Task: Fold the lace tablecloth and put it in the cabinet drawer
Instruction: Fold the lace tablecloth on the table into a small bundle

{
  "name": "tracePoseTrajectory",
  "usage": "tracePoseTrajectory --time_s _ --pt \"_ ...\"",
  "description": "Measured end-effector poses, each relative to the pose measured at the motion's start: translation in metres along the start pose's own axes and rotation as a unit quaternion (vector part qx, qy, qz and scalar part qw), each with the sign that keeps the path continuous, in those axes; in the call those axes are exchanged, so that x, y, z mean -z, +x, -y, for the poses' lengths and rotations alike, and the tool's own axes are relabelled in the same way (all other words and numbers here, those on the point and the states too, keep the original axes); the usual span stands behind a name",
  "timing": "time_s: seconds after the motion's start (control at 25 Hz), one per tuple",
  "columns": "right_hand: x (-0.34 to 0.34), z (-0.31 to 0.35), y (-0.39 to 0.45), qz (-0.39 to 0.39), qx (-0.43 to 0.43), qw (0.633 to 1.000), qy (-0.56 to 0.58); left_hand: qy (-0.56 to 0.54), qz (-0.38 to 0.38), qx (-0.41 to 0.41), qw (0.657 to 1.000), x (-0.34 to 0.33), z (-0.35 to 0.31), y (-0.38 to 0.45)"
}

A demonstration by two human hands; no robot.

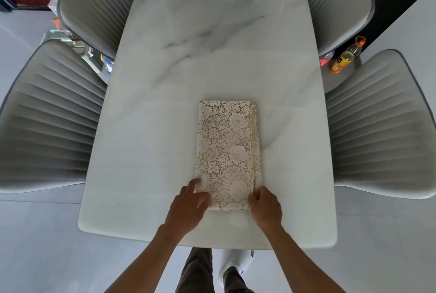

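Both hands (pixel 226 207) grip folded floral lace tablecloth (pixel 227 151), marble table (pixel 212 44).

The lace tablecloth (pixel 227 151) is cream and beige, worked in an openwork pattern of large flowers and veined leaves, with a yellower edge showing along its right side. The table (pixel 219 56) beneath it is white marble with faint grey veins running diagonally. The chairs (pixel 52 115) are grey with ribbed, pleated backs, and a bottle (pixel 345 59) on the floor holds yellow liquid under an orange cap and label.
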State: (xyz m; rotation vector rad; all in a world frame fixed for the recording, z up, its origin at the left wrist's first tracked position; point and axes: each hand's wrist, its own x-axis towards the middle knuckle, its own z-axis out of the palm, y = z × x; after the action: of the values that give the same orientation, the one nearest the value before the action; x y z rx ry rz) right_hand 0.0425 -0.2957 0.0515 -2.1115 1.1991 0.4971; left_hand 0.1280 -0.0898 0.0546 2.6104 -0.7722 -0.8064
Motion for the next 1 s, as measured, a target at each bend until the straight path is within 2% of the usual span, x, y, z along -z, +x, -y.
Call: tracePoseTrajectory --time_s 0.16,0.24,0.32,0.36,0.4,0.48,0.52,0.6,0.68,0.76,0.88,1.0 --pt "-0.003 0.003 -0.001 -0.047 0.035 0.997 -0.040 0.048 -0.077 -0.022 0.996 0.012 -0.002 0.025" --pt "0.000 0.009 0.008 -0.093 0.093 0.989 -0.067 0.052 -0.095 -0.008 0.994 0.027 0.000 0.045" --pt "0.011 0.013 0.021 -0.092 0.170 0.977 -0.086 0.056 -0.097 0.000 0.994 0.042 0.009 0.060" --pt "0.016 0.010 0.030 -0.079 0.237 0.958 -0.143 0.101 -0.092 -0.040 0.990 0.043 0.017 0.064" --pt "0.022 0.004 0.038 -0.065 0.323 0.918 -0.223 0.164 -0.076 -0.105 0.978 0.042 0.026 0.065" --pt "0.032 -0.013 0.056 -0.018 0.480 0.813 -0.330 0.244 -0.006 -0.222 0.944 0.037 0.045 0.064" --pt "0.037 -0.021 0.066 0.019 0.517 0.784 -0.343 0.248 0.018 -0.255 0.934 0.034 0.053 0.067" --pt "0.048 -0.031 0.088 0.089 0.544 0.755 -0.356 0.239 0.032 -0.282 0.929 0.032 0.066 0.077" --pt "0.057 -0.034 0.106 0.112 0.572 0.725 -0.368 0.252 0.038 -0.289 0.923 0.029 0.072 0.082" --pt "0.056 -0.036 0.113 0.114 0.586 0.717 -0.360 0.253 0.037 -0.281 0.925 0.020 0.072 0.077" --pt "0.046 -0.043 0.107 0.094 0.576 0.739 -0.336 0.222 0.026 -0.269 0.937 0.009 0.064 0.068" --pt "0.040 -0.041 0.103 0.066 0.583 0.750 -0.304 0.112 0.060 -0.244 0.961 0.017 0.056 0.069"
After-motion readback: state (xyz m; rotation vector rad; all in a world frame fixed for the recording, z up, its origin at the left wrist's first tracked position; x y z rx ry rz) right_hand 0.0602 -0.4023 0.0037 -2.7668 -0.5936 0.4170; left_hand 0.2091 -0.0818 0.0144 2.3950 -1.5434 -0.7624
